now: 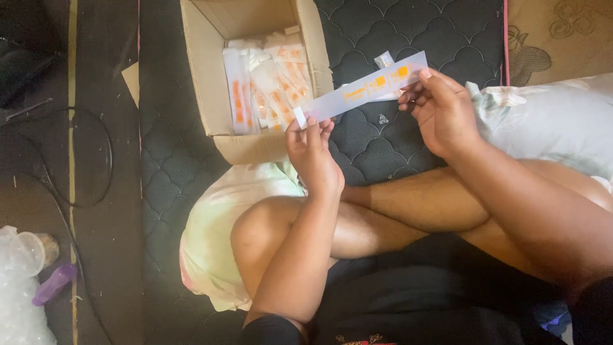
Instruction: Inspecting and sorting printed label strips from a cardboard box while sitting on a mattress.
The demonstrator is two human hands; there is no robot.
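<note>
White flat cardboard strip with orange print [363, 88] held level just right of open brown cardboard box [204, 83]; left hand [313, 156] pinches near end, right hand [440, 112] pinches far end, keeping strip taut for viewing; similar strips [268, 89] stacked inside box

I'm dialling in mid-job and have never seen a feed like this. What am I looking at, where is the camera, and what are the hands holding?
There is no machine here. One camera on the person's head looks down at their own bare hands and crossed legs, seated on a dark quilted mat. The left hand pinches the lower end of a long flat white strip with orange print; the right hand holds its upper end. Ahead stands an open cardboard box holding many similar orange-and-white packets. Pale pillows lie beside the legs.
</note>
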